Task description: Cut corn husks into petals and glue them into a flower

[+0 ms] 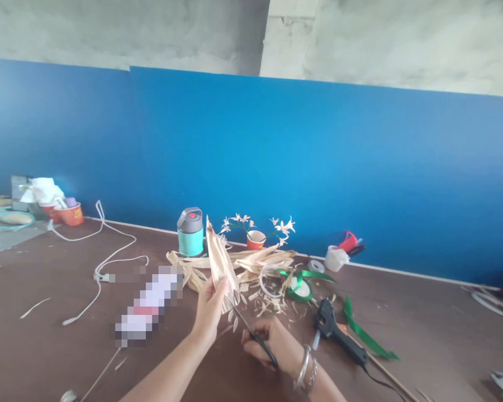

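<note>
Bangled right hand (274, 343) grips scissors (243, 321), blades at the lower edge of the corn husk (220, 257) that the left hand (209, 307) pinches above the desk (37, 340); trimming seems the step; the next snip calls for steadiness.

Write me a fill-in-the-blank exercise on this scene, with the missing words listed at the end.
1. The left hand holds a dry, pale husk, and the right hand holds a pair of ______.
2. Pale flowers lean out of a red-and-white ______.
3. The loose ribbon strip beside the glue gun is ______ in colour.
4. The panel behind the brown table is ______.

Missing words: scissors; cup; green; blue.
</note>
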### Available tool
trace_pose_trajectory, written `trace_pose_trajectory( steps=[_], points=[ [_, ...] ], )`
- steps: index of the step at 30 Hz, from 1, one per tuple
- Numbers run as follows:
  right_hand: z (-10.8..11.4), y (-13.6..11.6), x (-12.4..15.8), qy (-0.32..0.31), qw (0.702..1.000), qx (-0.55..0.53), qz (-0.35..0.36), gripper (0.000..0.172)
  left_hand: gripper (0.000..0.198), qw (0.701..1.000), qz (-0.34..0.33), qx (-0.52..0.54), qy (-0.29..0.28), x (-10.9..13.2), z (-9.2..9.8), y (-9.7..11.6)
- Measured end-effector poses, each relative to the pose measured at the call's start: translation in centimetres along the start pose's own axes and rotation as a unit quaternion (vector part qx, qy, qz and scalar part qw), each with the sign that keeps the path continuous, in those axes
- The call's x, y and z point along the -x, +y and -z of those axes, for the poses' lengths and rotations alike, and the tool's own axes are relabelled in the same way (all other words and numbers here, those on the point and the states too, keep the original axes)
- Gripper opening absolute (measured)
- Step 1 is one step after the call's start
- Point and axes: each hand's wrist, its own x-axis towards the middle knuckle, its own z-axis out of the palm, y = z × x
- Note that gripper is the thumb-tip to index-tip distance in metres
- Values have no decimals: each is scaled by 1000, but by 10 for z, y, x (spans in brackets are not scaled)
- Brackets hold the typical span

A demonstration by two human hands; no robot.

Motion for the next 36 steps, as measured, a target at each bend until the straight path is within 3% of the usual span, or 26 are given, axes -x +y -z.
trace_pose_trajectory(
  steps=[9, 15, 22, 36],
  points=[
    [4, 1, -2, 27, 999, 17, -11, 10, 29, 999, -5, -37, 31, -7, 8, -4],
    [3, 3, -2, 22, 999, 9, -31, 14, 27, 999, 6, -46, 19, -7, 8, -6],
    [5, 1, -2, 31, 999, 5, -8, 11, 29, 999, 8, -31, 5, -6, 8, -6],
    [6, 1, -1, 33, 999, 10, -12, 13, 31, 999, 8, -44, 13, -6, 7, -6]
  ],
)
